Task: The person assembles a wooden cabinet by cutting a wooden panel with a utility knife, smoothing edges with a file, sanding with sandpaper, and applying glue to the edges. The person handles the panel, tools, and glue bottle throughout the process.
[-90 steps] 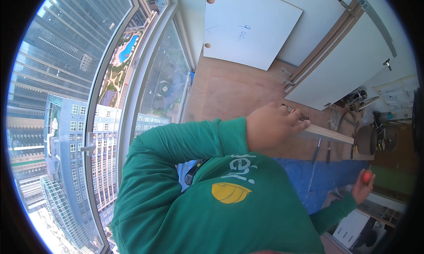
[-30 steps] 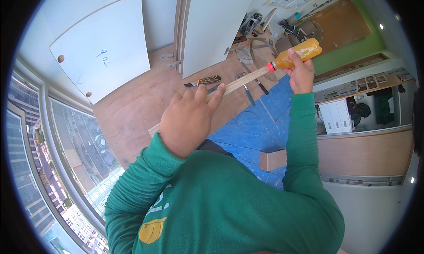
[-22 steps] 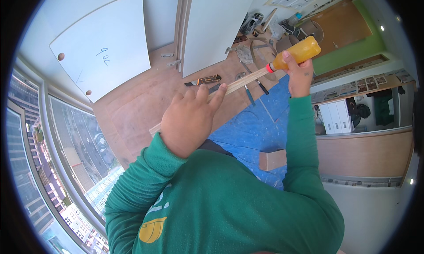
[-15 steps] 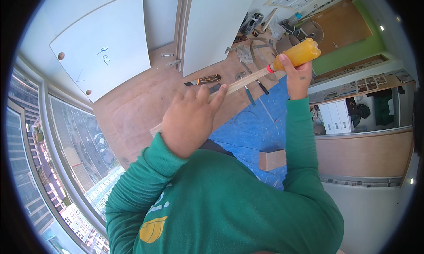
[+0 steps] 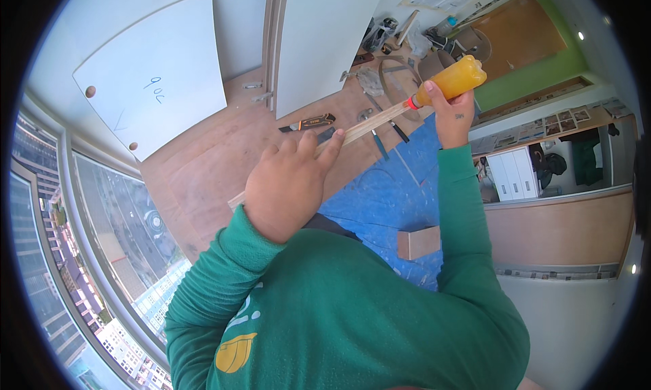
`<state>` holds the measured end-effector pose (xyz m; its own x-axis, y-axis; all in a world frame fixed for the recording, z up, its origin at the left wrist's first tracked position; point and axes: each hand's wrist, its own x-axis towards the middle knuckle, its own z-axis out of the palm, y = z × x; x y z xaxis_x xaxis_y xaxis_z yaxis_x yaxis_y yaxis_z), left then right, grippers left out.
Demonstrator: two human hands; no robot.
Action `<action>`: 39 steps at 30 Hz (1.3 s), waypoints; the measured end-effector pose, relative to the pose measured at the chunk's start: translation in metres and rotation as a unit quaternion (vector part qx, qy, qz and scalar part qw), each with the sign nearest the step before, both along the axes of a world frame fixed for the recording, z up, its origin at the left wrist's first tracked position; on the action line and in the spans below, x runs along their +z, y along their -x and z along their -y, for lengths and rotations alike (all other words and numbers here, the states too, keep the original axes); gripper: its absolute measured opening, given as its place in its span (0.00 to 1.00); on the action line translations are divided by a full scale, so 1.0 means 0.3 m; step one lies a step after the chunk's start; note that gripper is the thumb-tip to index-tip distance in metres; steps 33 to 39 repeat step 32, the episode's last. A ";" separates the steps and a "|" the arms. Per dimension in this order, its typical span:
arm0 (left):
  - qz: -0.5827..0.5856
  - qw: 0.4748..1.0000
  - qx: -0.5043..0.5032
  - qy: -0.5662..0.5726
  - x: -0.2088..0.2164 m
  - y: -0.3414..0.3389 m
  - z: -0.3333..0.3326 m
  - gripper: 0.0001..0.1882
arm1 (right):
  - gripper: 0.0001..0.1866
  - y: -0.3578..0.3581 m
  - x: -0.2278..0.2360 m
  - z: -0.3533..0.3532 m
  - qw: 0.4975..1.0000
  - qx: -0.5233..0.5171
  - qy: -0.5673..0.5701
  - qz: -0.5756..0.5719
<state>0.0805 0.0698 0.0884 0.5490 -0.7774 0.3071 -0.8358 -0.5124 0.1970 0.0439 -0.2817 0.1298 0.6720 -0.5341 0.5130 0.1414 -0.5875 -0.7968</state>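
Observation:
My left hand grips a thin, light wooden strip, its index finger stretched along the wood. The strip slants from beside my left wrist up to the right. My right hand is wrapped round a clear plastic bottle of yellow-orange liquid. The bottle is tilted neck down, and its red cap meets the strip's far end; whether liquid comes out cannot be made out. Beyond my left fingers a black and orange utility knife lies on the brown floor.
Tools with teal and black handles lie beyond the strip. A brown block rests on a blue sheet. A white door with hinges and a white panel stand ahead; windows are at left, clutter at far right.
The view has shifted slightly. Both hands keep their holds, and the bottle cap stays at the far end of the strip.

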 end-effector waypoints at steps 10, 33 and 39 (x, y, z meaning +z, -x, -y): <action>0.005 1.000 0.001 0.008 -0.001 -0.004 0.001 0.37 | 0.26 0.011 -0.001 -0.023 0.999 0.034 -0.024 -0.004; 0.000 1.000 0.000 0.007 -0.001 -0.005 -0.002 0.37 | 0.27 -0.048 -0.003 0.055 0.999 0.034 -0.025 -0.019; 0.000 1.000 0.000 0.007 -0.001 -0.005 -0.002 0.37 | 0.27 -0.048 -0.003 0.055 0.999 0.034 -0.025 -0.019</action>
